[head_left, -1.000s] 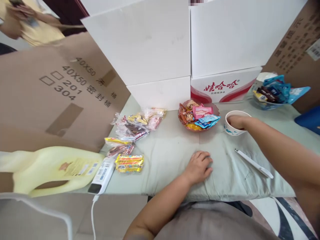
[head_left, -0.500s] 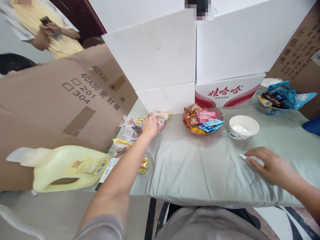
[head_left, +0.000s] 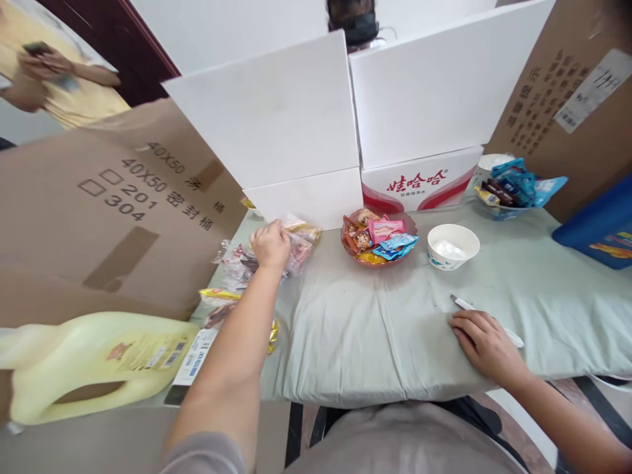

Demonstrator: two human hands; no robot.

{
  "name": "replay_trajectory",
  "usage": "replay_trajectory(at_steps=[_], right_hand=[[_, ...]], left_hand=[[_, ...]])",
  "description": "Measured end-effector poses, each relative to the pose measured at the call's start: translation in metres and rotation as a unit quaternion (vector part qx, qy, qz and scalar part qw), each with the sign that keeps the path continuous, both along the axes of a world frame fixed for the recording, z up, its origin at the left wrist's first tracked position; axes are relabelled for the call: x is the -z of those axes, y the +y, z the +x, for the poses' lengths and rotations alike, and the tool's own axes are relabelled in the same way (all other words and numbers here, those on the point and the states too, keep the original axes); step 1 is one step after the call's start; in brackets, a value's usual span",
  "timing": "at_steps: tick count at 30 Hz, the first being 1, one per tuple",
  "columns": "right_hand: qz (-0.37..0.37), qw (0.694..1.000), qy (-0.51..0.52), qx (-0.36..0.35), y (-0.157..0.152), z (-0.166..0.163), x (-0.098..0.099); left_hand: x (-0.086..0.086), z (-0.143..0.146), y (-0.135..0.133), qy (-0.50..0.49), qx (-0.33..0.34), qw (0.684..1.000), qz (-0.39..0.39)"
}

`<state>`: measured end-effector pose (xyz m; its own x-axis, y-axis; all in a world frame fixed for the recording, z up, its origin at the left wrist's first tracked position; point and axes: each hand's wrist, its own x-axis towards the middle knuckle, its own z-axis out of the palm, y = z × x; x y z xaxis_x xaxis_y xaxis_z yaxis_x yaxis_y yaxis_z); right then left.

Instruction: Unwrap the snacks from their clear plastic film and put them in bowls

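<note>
While the left hand (head_left: 270, 245) covers the packets, the right hand (head_left: 488, 345) rests far from them

Because the clear-wrapped snack packets (head_left: 301, 255) lie left of the scalloped red glass bowl (head_left: 407, 222), the left hand is plainly the nearer one — it is right on top of them. Knuckles up, fingers bent downward, its grip is hidden from above; I cannot tell whether it has closed on a packet or only presses on the pile. One pinkish packet pokes out from beneath it toward the bowl, with a gap of bare surface (head_left: 355, 329) between packet and bowl. How that packet's long axis runs is unclear, since the hand hides its other end. Nearer the wearer and farther left of the bowl, a yellow-wrapped packet (head_left: 217, 294) shows its length more clearly, roughly crosswise.

Right of the bowl, and closer to the wearer, the right hand lies palm down with its fingers loosely extended. It covers the middle of a slim white tool (head_left: 513, 337) — whether it touches the tool is hard to judge. That tool slants, its metal-tipped end toward the bowl. A white paper tub (head_left: 444, 263) stands just right of the bowl.
</note>
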<state>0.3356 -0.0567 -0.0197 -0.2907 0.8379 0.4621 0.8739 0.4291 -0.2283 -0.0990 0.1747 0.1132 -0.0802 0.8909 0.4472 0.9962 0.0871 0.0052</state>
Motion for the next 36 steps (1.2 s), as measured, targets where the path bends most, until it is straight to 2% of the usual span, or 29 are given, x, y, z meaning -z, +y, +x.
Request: replay_trajectory(at_steps=[2,3,4,6,9,11,13,17,22,24,28,31,34,36], right_hand=[[0.003,1.000,0.012,-0.005,-0.001,-0.003,-0.004],[0.007,1.000,0.018,-0.003,-0.001,-0.004,-0.006],[0.015,1.000,0.023,0.005,-0.001,-0.004,-0.007],[0.032,0.998,0.024,0.047,-0.002,-0.002,-0.009],[0.027,0.990,-0.002,0.137,0.000,0.005,-0.008],[0.000,0.986,-0.021,0.167,0.002,0.011,-0.008],[-0.024,0.986,-0.033,0.164,0.005,0.015,-0.007],[-0.028,0.989,-0.032,0.144,0.010,0.015,-0.009],[-0.031,0.991,-0.006,0.129,0.006,0.016,-0.009],[-0.030,0.992,-0.001,0.127,0.004,0.016,-0.009],[-0.033,0.991,0.006,0.127,0.004,0.009,-0.010],[-0.039,0.993,0.022,0.107,0.008,-0.001,-0.015],[-0.053,0.993,0.050,0.097,0.012,-0.012,-0.023],[-0.063,0.991,0.071,0.093,0.015,-0.020,-0.031]], left_hand=[[0.005,0.021,-0.025,-0.045,0.078,0.992,0.082],[0.012,0.032,-0.041,-0.054,0.127,0.986,0.092],[0.022,0.044,-0.058,-0.054,0.169,0.981,0.082],[0.046,0.063,-0.094,-0.040,0.240,0.970,0.008],[0.082,0.074,-0.133,-0.005,0.257,0.963,-0.086],[0.093,0.073,-0.143,-0.001,0.244,0.964,-0.108],[0.094,0.070,-0.142,-0.009,0.234,0.966,-0.112],[0.076,0.066,-0.130,-0.015,0.210,0.970,-0.121],[0.055,0.053,-0.120,0.031,0.061,0.986,-0.154],[0.052,0.049,-0.118,0.049,0.044,0.986,-0.155],[0.054,0.054,-0.111,0.053,0.149,0.976,-0.147],[0.058,0.070,-0.110,-0.009,0.201,0.972,-0.123],[0.065,0.098,-0.123,-0.061,0.224,0.969,-0.083],[0.071,0.122,-0.143,-0.071,0.276,0.955,-0.081]])
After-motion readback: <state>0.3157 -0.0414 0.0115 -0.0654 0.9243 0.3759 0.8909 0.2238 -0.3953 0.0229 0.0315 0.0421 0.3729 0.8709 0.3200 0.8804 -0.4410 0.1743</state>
